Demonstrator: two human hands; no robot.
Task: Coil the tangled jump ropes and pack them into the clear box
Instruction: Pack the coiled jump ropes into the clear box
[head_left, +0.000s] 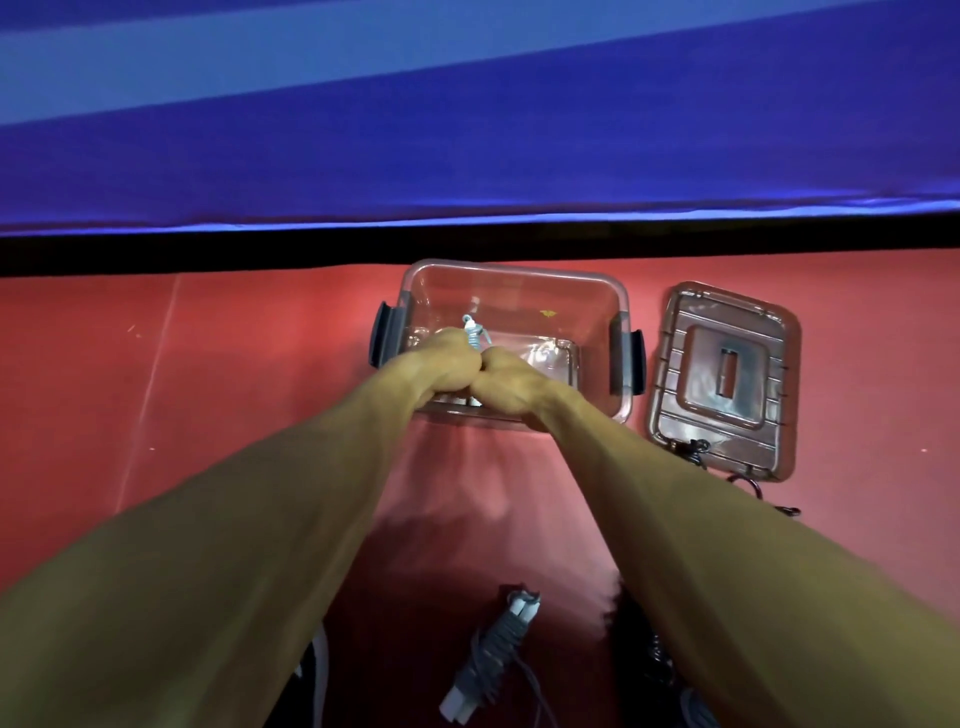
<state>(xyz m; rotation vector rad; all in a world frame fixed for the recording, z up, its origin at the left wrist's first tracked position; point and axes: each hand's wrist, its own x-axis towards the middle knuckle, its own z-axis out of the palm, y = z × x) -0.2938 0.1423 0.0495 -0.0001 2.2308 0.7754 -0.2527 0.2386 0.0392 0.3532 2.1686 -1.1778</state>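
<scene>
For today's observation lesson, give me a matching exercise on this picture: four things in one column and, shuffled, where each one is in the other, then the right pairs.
Column one:
1. clear box
2. lid
3. wrapped grey jump rope
4. light blue jump rope bundle

Column two:
A. lying flat on the red floor, to the right of the box
B. held by both hands over the box
C. on the floor near the camera, between the forearms
D. open on the red floor, next to the black strip

Pairs: 1-D, 2-A, 3-C, 4-B. The left hand and right hand meet, fingers curled round the bundle.
</scene>
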